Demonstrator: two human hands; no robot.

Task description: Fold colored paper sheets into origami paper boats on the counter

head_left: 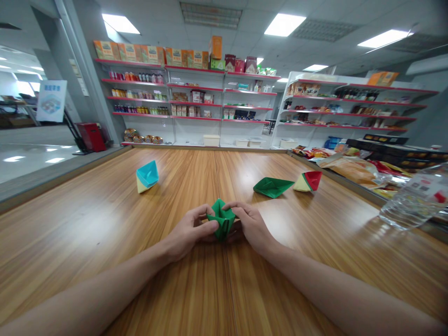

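Between my hands is a folded green paper boat (224,225), its top spread into a hollow. My left hand (193,228) grips its left side, with the thumb on the near face and the index finger at the rim. My right hand (250,224) holds the right side, index finger over the upper rim and the lower fingers partly hidden behind the paper. Beyond my right hand lies another green paper boat (273,186). Beside it stands a red and yellow paper boat (308,182). A blue and yellow paper boat (147,176) rests at the far left.
The wooden table (105,252) has a raised edge. A clear plastic bottle (413,200) is at the right, near several snack packets (350,168) and dark boxes (392,151). Stocked shelves (196,102) line the back, and a sign (52,100) stands at the left.
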